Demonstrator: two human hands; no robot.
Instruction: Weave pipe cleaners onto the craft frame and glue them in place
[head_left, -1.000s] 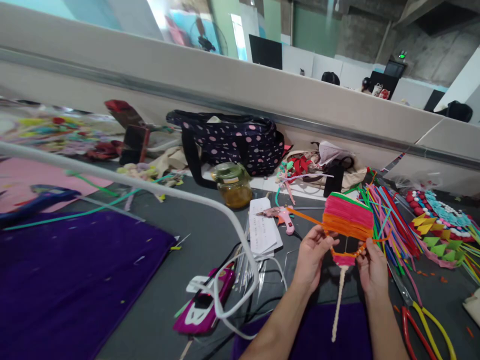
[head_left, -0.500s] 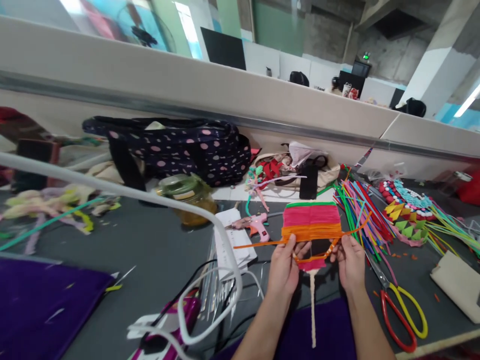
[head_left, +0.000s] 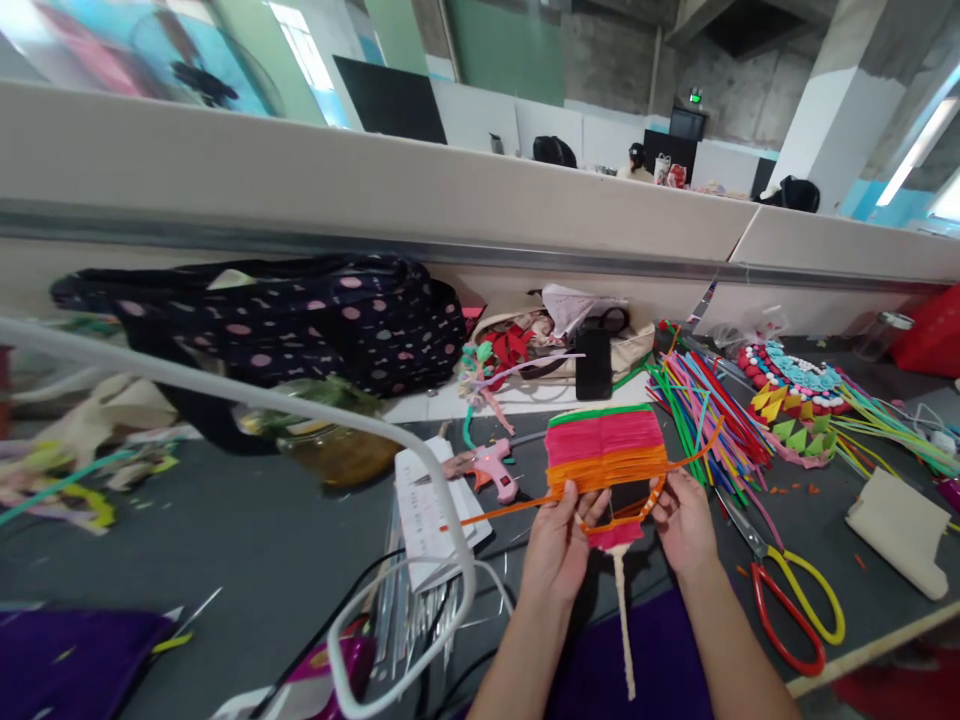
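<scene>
The pink-and-orange pipe-cleaner panel (head_left: 606,450) is held between both hands over the bench (head_left: 285,550), cream stem (head_left: 624,620) pointing down. The left hand (head_left: 556,550), nearly closed, pinches its left edge; the right hand (head_left: 686,525), similarly closed, its right. Scissors (head_left: 766,552) lie beyond the right hand.

bare forearms (head_left: 525,635) extend forward, left fingers (head_left: 569,498) and right fingers (head_left: 678,491) bent, pinching.
</scene>
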